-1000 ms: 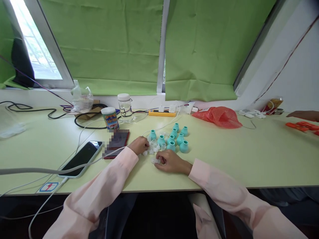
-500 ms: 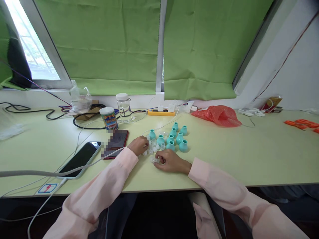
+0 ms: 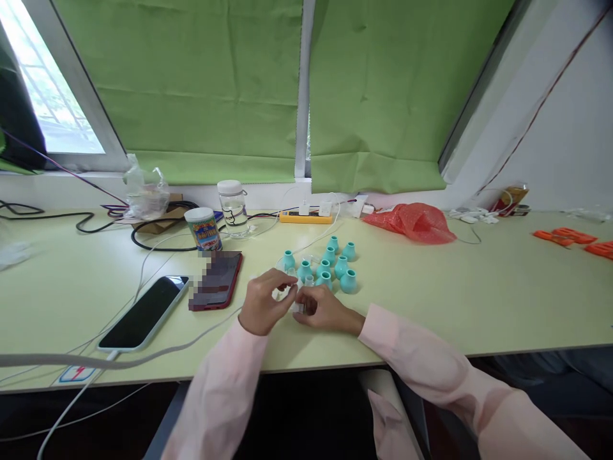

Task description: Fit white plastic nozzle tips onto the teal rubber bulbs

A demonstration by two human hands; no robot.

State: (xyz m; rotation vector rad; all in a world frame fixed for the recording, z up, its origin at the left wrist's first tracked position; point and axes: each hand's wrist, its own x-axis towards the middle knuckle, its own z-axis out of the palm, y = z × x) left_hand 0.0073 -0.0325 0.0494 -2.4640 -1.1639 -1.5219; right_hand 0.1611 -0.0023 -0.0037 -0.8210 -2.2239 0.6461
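Note:
My right hand (image 3: 325,308) rests on the table with thumb and fingers closed on a small clear plastic piece (image 3: 299,307). Right beside it, my left hand (image 3: 269,299) is pinched just above that piece. Whatever lies between the left fingertips is too small to make out. Behind both hands stand several turquoise bottle-shaped pieces (image 3: 348,281) with open necks. A small pile of loose clear plastic parts (image 3: 309,280) lies among the nearest ones, partly hidden by my hands.
A red-edged phone (image 3: 223,281) and a phone on a charging cable (image 3: 143,313) lie to the left. Behind are a printed canister (image 3: 204,230), a lidded clear jar (image 3: 233,211), a yellow power strip (image 3: 305,218) and red bubble wrap (image 3: 412,223). Orange pieces (image 3: 565,237) lie far right.
My left hand has lifted from the clear parts and come right, up to the fingertips of my right hand. The right hand stays in place. The view has shifted slightly.

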